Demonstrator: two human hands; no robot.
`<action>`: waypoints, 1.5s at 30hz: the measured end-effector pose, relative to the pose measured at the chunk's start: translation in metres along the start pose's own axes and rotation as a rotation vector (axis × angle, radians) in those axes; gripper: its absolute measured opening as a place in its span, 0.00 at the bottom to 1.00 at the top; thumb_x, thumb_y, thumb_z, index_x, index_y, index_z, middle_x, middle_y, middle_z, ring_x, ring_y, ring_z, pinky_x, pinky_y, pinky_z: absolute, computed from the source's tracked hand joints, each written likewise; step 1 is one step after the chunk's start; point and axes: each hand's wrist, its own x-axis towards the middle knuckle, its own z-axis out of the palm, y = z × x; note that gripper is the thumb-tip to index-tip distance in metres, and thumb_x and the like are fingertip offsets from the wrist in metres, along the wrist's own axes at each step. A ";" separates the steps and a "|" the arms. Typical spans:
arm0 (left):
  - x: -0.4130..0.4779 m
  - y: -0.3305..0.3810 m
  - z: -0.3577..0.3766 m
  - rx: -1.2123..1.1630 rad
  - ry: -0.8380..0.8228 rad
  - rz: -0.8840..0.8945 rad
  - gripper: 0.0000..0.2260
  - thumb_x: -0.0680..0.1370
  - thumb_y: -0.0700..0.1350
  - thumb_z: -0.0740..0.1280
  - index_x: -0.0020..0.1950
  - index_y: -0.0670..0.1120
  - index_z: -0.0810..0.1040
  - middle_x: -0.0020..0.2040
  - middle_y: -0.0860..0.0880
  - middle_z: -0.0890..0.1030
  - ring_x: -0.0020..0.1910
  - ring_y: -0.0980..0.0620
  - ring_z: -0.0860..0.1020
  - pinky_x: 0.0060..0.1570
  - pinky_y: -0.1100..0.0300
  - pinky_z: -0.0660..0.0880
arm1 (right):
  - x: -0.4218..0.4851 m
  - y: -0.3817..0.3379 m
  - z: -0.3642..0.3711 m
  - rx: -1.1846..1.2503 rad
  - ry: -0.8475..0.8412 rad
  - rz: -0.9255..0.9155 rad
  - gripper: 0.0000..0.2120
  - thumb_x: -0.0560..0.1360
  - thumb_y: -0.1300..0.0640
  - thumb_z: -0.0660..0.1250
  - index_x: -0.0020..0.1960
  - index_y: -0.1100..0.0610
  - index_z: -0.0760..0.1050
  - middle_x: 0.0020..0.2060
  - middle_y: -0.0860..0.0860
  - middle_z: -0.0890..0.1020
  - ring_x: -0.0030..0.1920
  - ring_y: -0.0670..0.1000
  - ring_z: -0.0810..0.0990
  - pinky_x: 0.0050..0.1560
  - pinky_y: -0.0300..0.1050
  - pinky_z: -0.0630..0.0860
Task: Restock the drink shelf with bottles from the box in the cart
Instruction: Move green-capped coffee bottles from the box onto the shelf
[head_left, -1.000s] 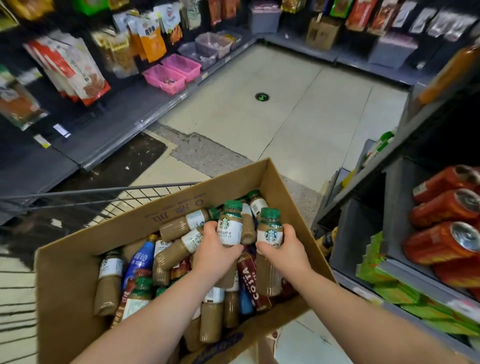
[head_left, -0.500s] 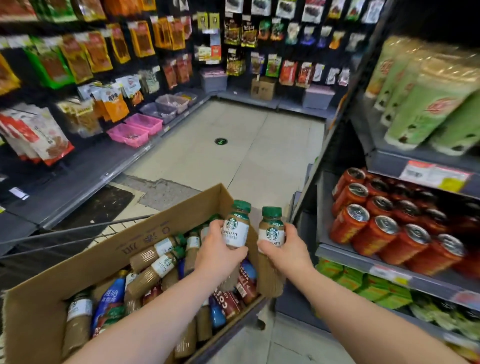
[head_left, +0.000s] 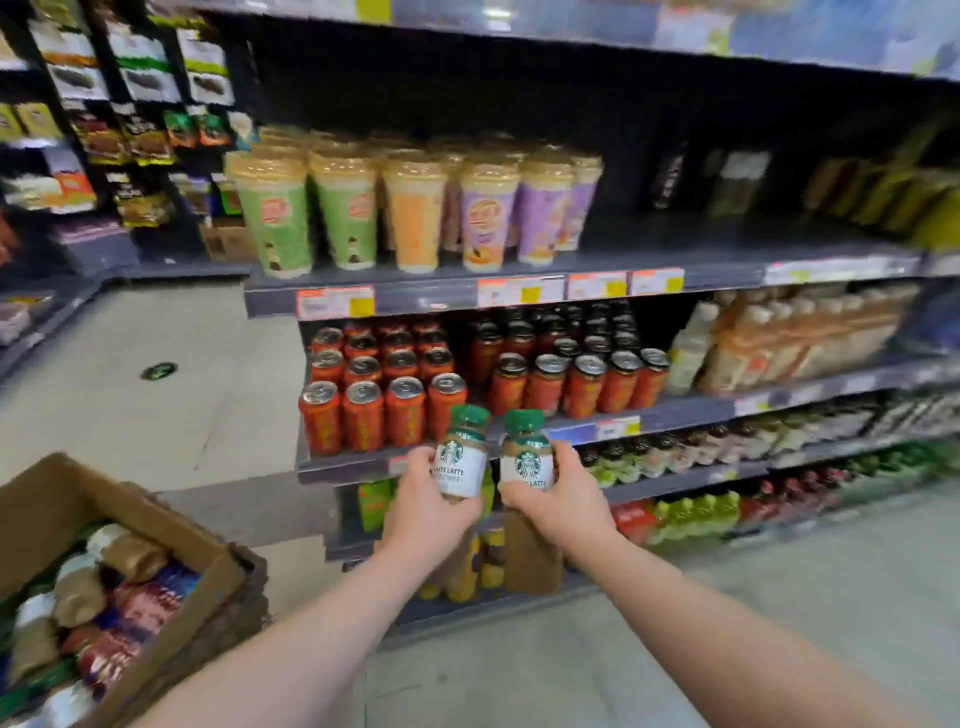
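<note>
As left hand (head_left: 423, 506) and right hand (head_left: 566, 501) grip latte bottles (head_left: 460, 470), open floor (head_left: 156, 426) flanks the shelf edge (head_left: 340, 470).

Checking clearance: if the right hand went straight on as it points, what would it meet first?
Probably the red cans behind its bottle; the right hand looks short of them, but depth is unclear.

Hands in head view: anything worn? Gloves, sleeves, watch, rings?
Nothing worn that shows. Left hand and right hand are bare, no gloves. Left forearm and right forearm are bare down to the frame edge: no sleeves or cuffs in view. No watch or band at either wrist, no ring on the fingers that show.
</note>
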 end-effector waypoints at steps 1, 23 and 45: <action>-0.008 0.018 0.026 -0.025 -0.033 0.016 0.26 0.65 0.46 0.75 0.56 0.52 0.65 0.51 0.50 0.78 0.49 0.47 0.76 0.44 0.57 0.70 | -0.004 0.013 -0.028 -0.004 0.033 0.016 0.22 0.64 0.45 0.72 0.54 0.46 0.68 0.42 0.39 0.80 0.39 0.38 0.77 0.33 0.35 0.69; 0.042 0.259 0.284 -0.113 -0.338 0.394 0.26 0.65 0.53 0.75 0.54 0.58 0.62 0.44 0.59 0.72 0.41 0.56 0.73 0.40 0.60 0.68 | 0.076 0.084 -0.332 0.016 0.503 0.033 0.18 0.63 0.44 0.72 0.50 0.44 0.70 0.39 0.41 0.80 0.38 0.39 0.78 0.32 0.40 0.71; 0.286 0.406 0.368 -0.230 -0.239 0.504 0.28 0.65 0.49 0.75 0.55 0.59 0.61 0.48 0.57 0.74 0.49 0.50 0.76 0.51 0.52 0.75 | 0.374 0.037 -0.480 -0.084 0.625 -0.092 0.21 0.65 0.41 0.70 0.52 0.46 0.67 0.42 0.42 0.76 0.42 0.45 0.75 0.38 0.44 0.71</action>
